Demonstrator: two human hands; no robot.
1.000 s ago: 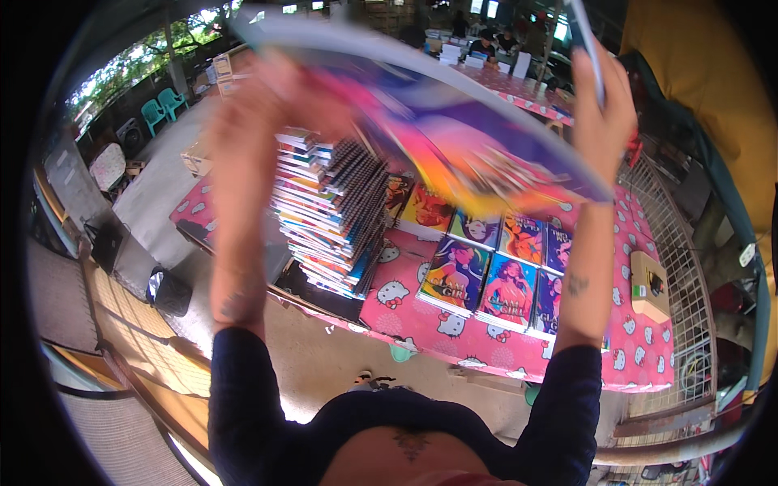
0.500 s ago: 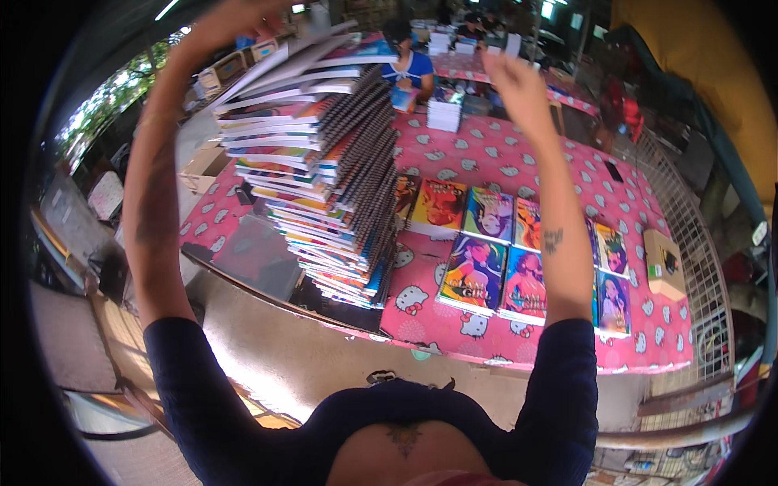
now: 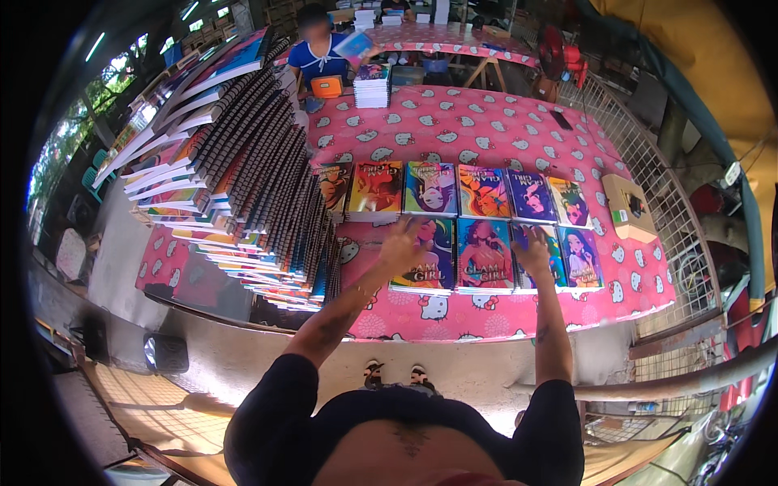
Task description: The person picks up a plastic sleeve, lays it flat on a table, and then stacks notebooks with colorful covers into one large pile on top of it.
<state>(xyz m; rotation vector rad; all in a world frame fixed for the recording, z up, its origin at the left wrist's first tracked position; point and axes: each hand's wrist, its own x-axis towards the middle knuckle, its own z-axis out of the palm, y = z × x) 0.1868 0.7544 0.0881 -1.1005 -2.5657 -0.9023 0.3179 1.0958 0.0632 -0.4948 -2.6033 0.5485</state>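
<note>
My left hand (image 3: pixel 400 246) reaches over the left edge of a front-row notebook (image 3: pixel 433 263) with a drawn figure on its colourful cover. Its fingers are stretched out, and I cannot tell whether they touch the cover. Over a blue-green notebook (image 3: pixel 553 257) further right is my right hand (image 3: pixel 531 249), fingers apart and partly covering it. Between the hands lies a teal notebook with a pink figure (image 3: pixel 485 255). Behind runs a second row, including a red-orange notebook (image 3: pixel 377 188) and an orange one (image 3: pixel 484 193). Both hands are empty.
A tall, leaning stack of spiral-bound notebooks (image 3: pixel 243 178) rises at the left of the pink patterned table (image 3: pixel 454 125). A cardboard box (image 3: pixel 630 209) and a dark phone (image 3: pixel 562 120) lie at the right. Across the table, a person in blue (image 3: pixel 318 58) holds a notebook beside a smaller stack (image 3: pixel 372 87).
Both my hands have come down from beside and above the tall stack to the front row of notebooks. The view has shifted, so the stack now appears further left.
</note>
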